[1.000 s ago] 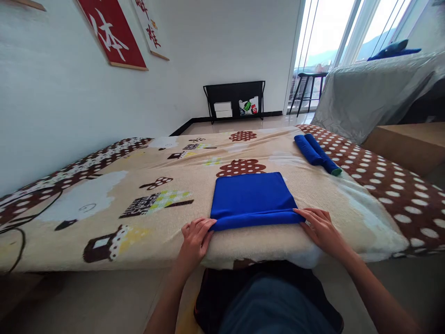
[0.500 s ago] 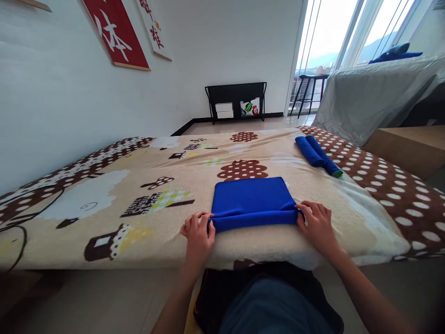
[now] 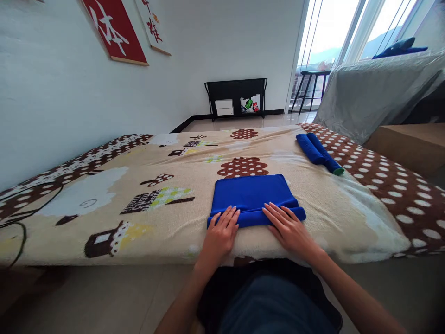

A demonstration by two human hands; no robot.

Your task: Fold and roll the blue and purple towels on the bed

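A blue cloth (image 3: 251, 191) lies on the patterned blanket near the bed's front edge, its near side rolled into a narrow strip. My left hand (image 3: 222, 229) rests flat on the left part of that roll, fingers stretched out. On the right part of the roll lies my right hand (image 3: 287, 227), also with its fingers extended. A short piece of the roll shows between the two hands, and each end sticks out past them. Neither hand grips the cloth.
Two blue rolls (image 3: 320, 153) lie side by side at the back right of the blanket (image 3: 187, 222). A cardboard box (image 3: 406, 144) and a plastic-covered piece of furniture (image 3: 378, 93) stand to the right. Beyond the bed is a black rack (image 3: 236, 88).
Both hands have let go of the roll's ends and moved inward onto its top, their fingers now straightened. The view has shifted slightly.
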